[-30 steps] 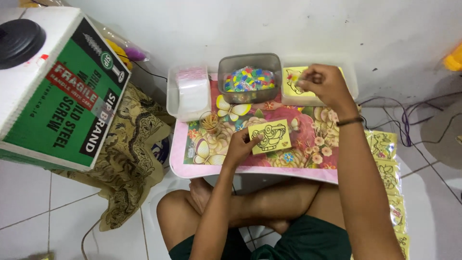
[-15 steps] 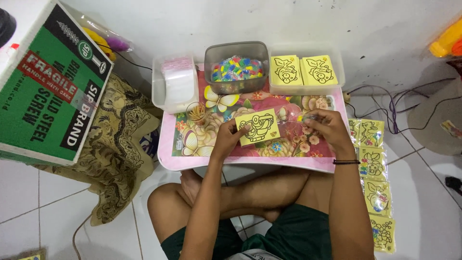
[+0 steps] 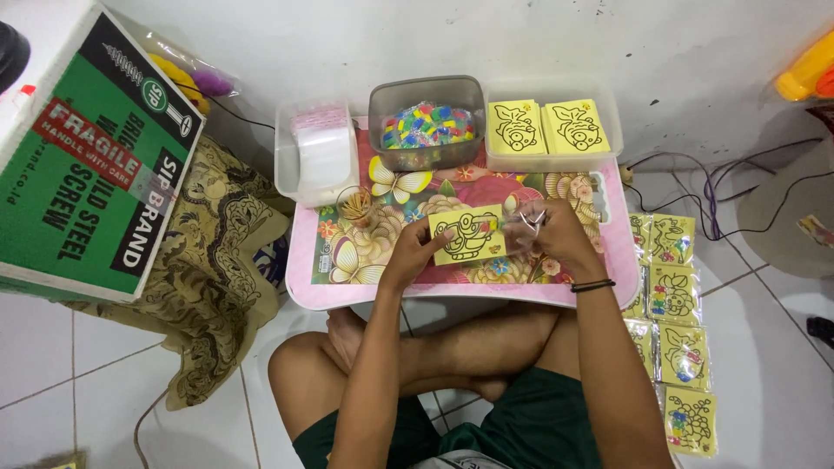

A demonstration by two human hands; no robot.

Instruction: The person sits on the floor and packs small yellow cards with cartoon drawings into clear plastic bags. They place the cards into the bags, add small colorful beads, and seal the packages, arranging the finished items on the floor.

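Note:
A yellow picture card (image 3: 466, 234) with a black line drawing lies on the small floral lap table (image 3: 347, 287). My left hand (image 3: 415, 253) holds the card by its left edge. My right hand (image 3: 547, 236) rests at the card's right edge, fingers closed on some small clear packets with coloured bits. At the table's back a grey tub (image 3: 426, 122) holds many small coloured packets. Beside it a clear tray (image 3: 552, 128) holds two stacks of yellow cards.
A clear box (image 3: 317, 158) with white and pink sheets stands at the table's back left. A little cup of sticks (image 3: 354, 207) stands near it. Finished bagged cards (image 3: 673, 330) lie on the floor at right. A big green carton (image 3: 82, 165) stands left on patterned cloth.
My right hand came back from the clear tray at the back right down to the card's right edge. The view shifted, and the left hand kept its hold on the card.

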